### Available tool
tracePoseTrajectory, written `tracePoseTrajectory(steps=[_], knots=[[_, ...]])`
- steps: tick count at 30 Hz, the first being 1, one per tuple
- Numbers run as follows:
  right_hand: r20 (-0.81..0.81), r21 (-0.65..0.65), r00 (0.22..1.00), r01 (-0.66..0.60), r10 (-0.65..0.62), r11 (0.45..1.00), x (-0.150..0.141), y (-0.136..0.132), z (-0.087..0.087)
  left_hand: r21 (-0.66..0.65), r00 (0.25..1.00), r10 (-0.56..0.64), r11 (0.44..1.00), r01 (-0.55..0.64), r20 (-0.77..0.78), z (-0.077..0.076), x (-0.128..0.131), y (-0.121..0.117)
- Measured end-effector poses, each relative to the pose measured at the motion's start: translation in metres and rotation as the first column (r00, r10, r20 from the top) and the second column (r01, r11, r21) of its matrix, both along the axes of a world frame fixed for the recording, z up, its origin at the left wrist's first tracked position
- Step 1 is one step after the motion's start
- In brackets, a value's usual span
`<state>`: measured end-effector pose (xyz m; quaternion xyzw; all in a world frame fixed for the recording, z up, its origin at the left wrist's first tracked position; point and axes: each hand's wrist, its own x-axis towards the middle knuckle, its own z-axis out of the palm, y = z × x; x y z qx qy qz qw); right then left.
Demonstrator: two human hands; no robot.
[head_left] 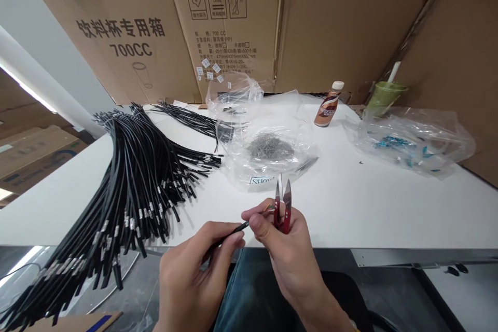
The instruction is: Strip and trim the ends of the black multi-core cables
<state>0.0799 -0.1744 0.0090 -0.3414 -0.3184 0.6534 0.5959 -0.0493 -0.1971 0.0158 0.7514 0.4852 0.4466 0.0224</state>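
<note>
Just off the table's front edge, my left hand [200, 270] is closed around a black cable [229, 234], its end pointing up to the right. Thin coloured wires [269, 208] come out at that end, by the thumb and forefinger of my right hand [286, 244], which are pinched together there. Also held in my right hand are red-handled thread snips [282, 207], with the two blades pointing up and spread apart. A large bundle of black cables [143, 181], many with silvery bands near their ends, hangs over the table edge at left.
A clear plastic bag [241, 166] holding a grey wiry heap [270, 146] lies mid-table. Behind it are more black cables [190, 119]. A brown bottle [327, 106], a green cup [385, 97] and a bag with blue bits [420, 140] stand right. Cardboard boxes [330, 26] wall the back.
</note>
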Motion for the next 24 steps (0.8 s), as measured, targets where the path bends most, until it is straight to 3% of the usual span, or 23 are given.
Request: tracePoseTrajectory(steps=[7, 11, 15, 20, 24], knots=[[0.051, 0.079, 0.996, 0.072, -0.076, 0.994, 0.001, -0.002, 0.012, 0.064, 0.998, 0.041, 0.997, -0.038, -0.039, 0.005, 0.001, -0.003], [0.072, 0.103, 0.992, 0.096, -0.104, 0.990, 0.003, -0.002, 0.007, 0.049, 0.995, 0.074, 0.996, -0.071, -0.061, 0.000, 0.000, -0.004], [0.042, 0.049, 0.992, 0.116, -0.118, 0.992, 0.003, -0.003, 0.000, 0.130, 0.980, 0.116, 0.987, -0.095, -0.163, -0.006, 0.002, -0.005], [-0.069, -0.066, 0.983, 0.167, -0.171, 0.984, 0.014, -0.003, 0.001, 0.115, 0.990, 0.001, 0.993, 0.015, -0.138, -0.006, 0.017, -0.007], [-0.011, -0.108, 0.984, 0.174, -0.176, 0.979, 0.038, -0.015, -0.002, 0.042, 0.986, -0.108, 0.993, 0.114, -0.129, -0.018, 0.038, -0.011]])
